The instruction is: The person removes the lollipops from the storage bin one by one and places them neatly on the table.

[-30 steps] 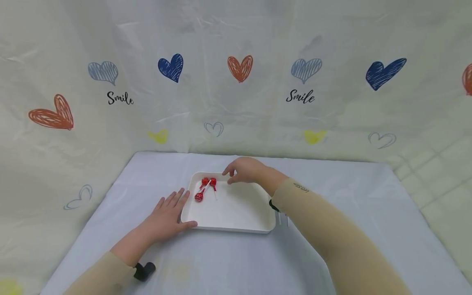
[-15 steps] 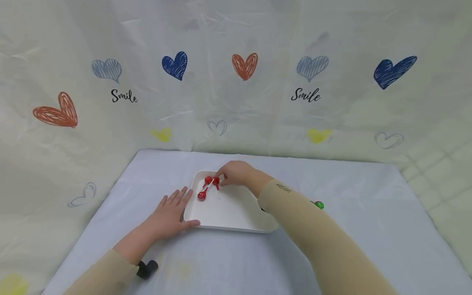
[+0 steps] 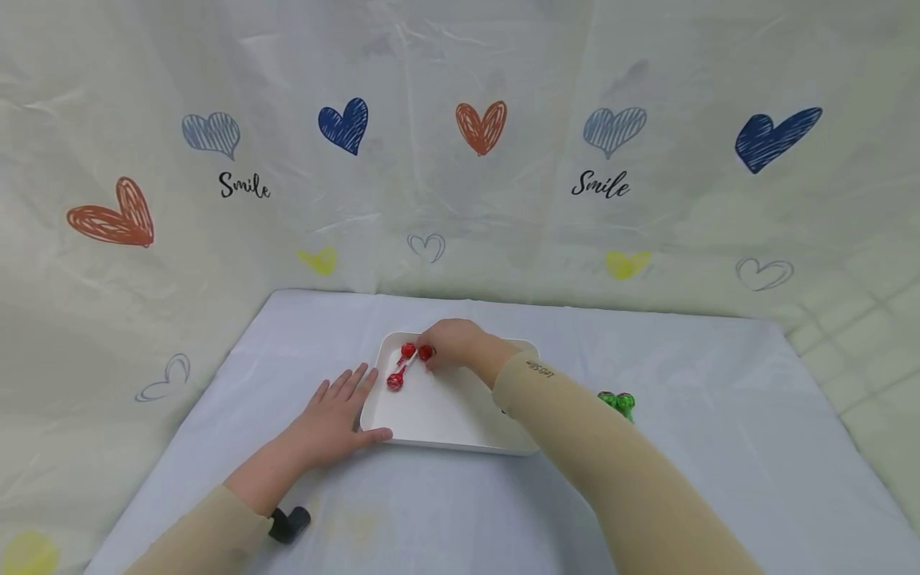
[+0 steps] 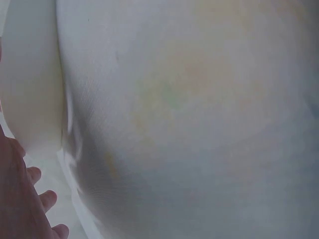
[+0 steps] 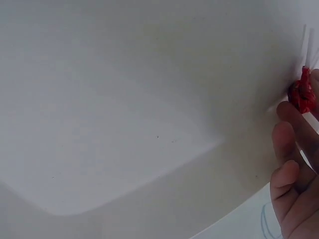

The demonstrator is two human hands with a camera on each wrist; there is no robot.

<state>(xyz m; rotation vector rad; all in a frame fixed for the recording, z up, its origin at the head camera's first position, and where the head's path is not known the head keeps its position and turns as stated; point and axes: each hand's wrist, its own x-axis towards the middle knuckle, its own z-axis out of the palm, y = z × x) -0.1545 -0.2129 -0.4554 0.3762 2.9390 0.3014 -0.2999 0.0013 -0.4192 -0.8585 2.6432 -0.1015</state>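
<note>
Left hand [image 3: 323, 427] braced at near-left corner of white tray [image 3: 449, 419], fingers [image 3: 366, 384] spread, probably steadying it. Right hand [image 3: 456, 343] inside, far left, fingers pinching red lollipop [image 3: 426, 352] by wrapped head, likely surer than thin stick. Two other red lollipops [image 3: 394, 382] lie just left.

My left arm [image 3: 204, 533] slants in from the near left, sleeved almost to the wrist [image 3: 257, 479]; its fingers [image 3: 355, 380] are straight and spread, thumb [image 3: 374, 437] angled rightward. My right arm [image 3: 611, 463] stretches from the near right toward the far left, right fingers [image 5: 285, 138] bent, index and thumb pinching.
</note>
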